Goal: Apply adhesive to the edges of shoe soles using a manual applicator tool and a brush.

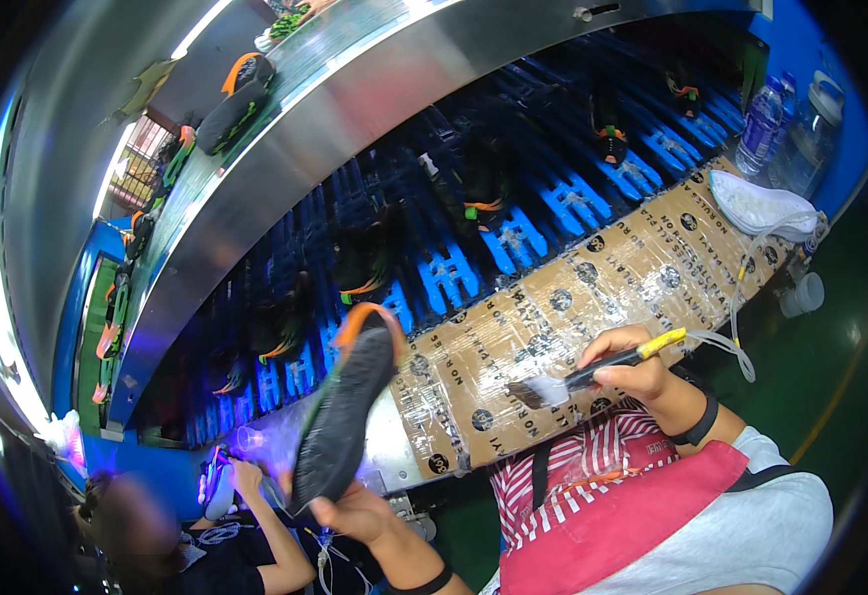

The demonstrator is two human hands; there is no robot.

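Observation:
My left hand (pixel 360 514) grips one end of a black shoe upper (pixel 345 412), its smooth underside facing up. Orange trim curves round its far end, and a thin green edge shows along one side. In my right hand (pixel 627 362) is a brush (pixel 585 379) with dark bristles, a whitish collar and a black and yellow handle. A clear tube (pixel 727 345) runs from the handle's end. The bristles hang above the cardboard-covered bench (pixel 494 342), apart from the shoe upper.
Beyond the bench lies a rack with blue bars (pixel 513 243) holding several dark shoe uppers. A metal-edged conveyor (pixel 221 164) curves above it, carrying more. Bottles (pixel 759 129) and a white shoe-shaped piece (pixel 763 206) sit at right. A co-worker (pixel 146 531) works at lower left.

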